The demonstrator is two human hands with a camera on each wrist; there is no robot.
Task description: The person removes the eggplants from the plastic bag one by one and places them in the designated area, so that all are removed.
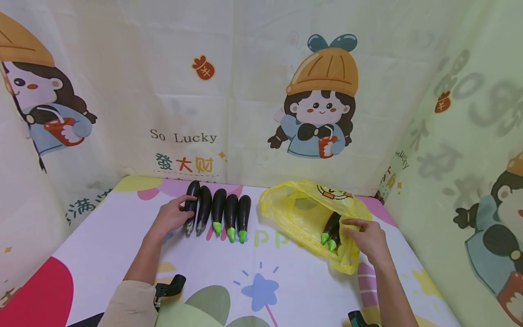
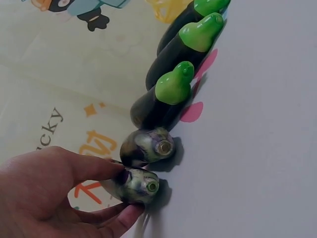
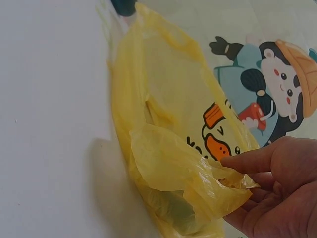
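Note:
Several dark purple eggplants lie side by side toward the back of the table. My left hand (image 1: 170,217) pinches the leftmost eggplant (image 1: 194,189) between thumb and fingers. The left wrist view shows its pale, mottled stem end (image 2: 143,186), beside a similar eggplant (image 2: 156,145). Farther right in the row, the eggplants have bright green caps, like this one (image 1: 244,213). On the right lies a thin yellow plastic bag (image 1: 286,211), its mouth spread. My right hand (image 1: 371,241) grips the bag's crumpled edge (image 3: 218,181). Inside it, two green-capped eggplants (image 1: 330,227) show, partly covered.
The table (image 1: 212,268) has a white cloth printed with coloured shapes. Cartoon-printed curtains (image 1: 253,91) enclose the back and both sides. Black devices (image 1: 171,286) show near both wrists.

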